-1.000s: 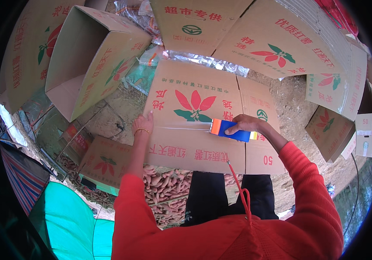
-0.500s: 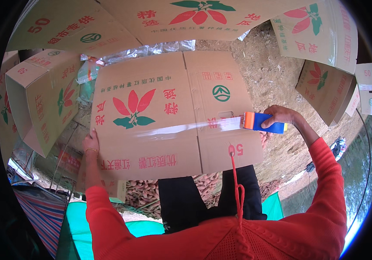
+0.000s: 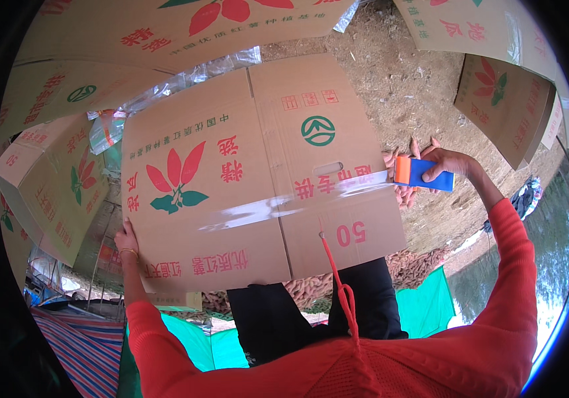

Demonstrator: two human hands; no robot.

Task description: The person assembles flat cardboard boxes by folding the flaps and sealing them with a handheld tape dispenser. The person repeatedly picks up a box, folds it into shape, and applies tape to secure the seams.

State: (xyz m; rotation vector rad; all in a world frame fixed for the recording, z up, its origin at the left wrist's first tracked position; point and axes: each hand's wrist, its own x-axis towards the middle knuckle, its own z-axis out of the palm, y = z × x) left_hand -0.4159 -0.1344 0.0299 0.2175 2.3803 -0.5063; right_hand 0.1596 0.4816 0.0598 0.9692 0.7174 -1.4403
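Observation:
Before me lies a large brown cardboard box [image 3: 251, 166], closed on top, printed with red roots and green leaves. A strip of shiny clear tape [image 3: 248, 211] runs across its top, over the seam, to the right edge. My left hand [image 3: 126, 239] is closed on the box's left edge. At the right, my right hand [image 3: 449, 164] grips a blue and orange tape dispenser [image 3: 402, 170], thumb on top. The dispenser's orange end is at the box's right edge, where the tape meets it. My right fingertips are partly hidden behind the dispenser.
More cardboard boxes stand at the far side [image 3: 118, 40], the left [image 3: 49, 186] and the right [image 3: 503, 109]. Reddish sweet potatoes [image 3: 420, 265] lie under and beside the box on bare soil. Clear plastic bags [image 3: 205, 71], a green tarp [image 3: 423, 302] and striped cloth [image 3: 79, 345] surround it.
My right hand has drawn the dispenser rightward, from over the box top to its right edge, and the tape strip has lengthened. My left hand stays on the left edge; the view has shifted.

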